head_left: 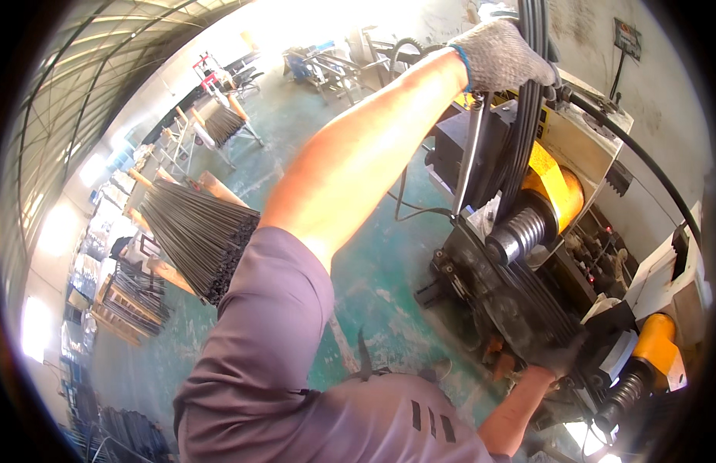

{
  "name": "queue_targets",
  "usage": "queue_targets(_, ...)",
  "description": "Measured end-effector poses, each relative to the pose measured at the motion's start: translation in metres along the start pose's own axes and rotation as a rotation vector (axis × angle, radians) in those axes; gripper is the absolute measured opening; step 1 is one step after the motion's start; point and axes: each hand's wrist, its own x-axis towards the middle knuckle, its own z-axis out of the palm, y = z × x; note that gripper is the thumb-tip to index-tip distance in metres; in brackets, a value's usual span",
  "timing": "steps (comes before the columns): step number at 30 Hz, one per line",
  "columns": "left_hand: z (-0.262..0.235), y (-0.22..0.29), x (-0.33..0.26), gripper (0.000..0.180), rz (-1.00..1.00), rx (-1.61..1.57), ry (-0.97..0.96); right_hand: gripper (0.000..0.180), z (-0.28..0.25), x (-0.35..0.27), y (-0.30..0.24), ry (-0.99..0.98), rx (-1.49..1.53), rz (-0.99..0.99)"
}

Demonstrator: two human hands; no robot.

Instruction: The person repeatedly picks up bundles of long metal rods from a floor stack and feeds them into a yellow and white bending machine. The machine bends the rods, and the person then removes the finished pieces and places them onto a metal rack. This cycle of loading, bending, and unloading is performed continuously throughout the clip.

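My left arm reaches to the upper right, and my left hand [506,58], in a grey knit glove, is closed round a bundle of long dark metal bars [520,147]. The bars run down through a machine [481,270], passing beside a ribbed metal roller [520,230] under a yellow bracket [555,185]. At the lower right, my right hand [560,356], in a dark glove, is beside the lower stretch of the bars. Its fingers are blurred and partly hidden against the dark machine. A second yellow bracket with a ribbed roller [629,390] is close to it.
On the left, a large stack of dark bars [199,231] lies between wooden posts. Another rack of bars [223,123] stands farther back. A black hose [643,154] arches over the machine at the right. A cable [412,207] trails onto the green floor [373,285].
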Motion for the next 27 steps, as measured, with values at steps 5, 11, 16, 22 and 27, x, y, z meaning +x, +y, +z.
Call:
queue_targets(5, -0.019, 0.003, -0.033, 0.019, 0.234, 0.163, 0.365, 0.040, -0.013, -0.029, 0.005, 0.090, -0.623, -0.205)
queue_targets(11, -0.081, 0.076, -0.171, 0.025, -0.323, -1.087, 0.361, 0.036, -0.079, -0.090, 0.007, 0.071, -0.495, -0.336)
queue_targets(16, -0.113, 0.128, -0.324, 0.015, -0.837, -1.300, 0.752, 0.034, -0.003, -0.189, -0.009, -0.054, -0.509, -0.256)
queue_targets(22, -0.158, 0.222, -0.494, 0.010, -1.320, -0.994, 1.461, 0.022, 0.063, -0.216, 0.035, -0.499, -0.308, -0.172)
queue_targets(27, -0.165, 0.319, -0.585, 0.012, -1.441, -0.615, 1.903, 0.024, 0.132, -0.239, 0.089, -0.931, -0.322, 0.089)
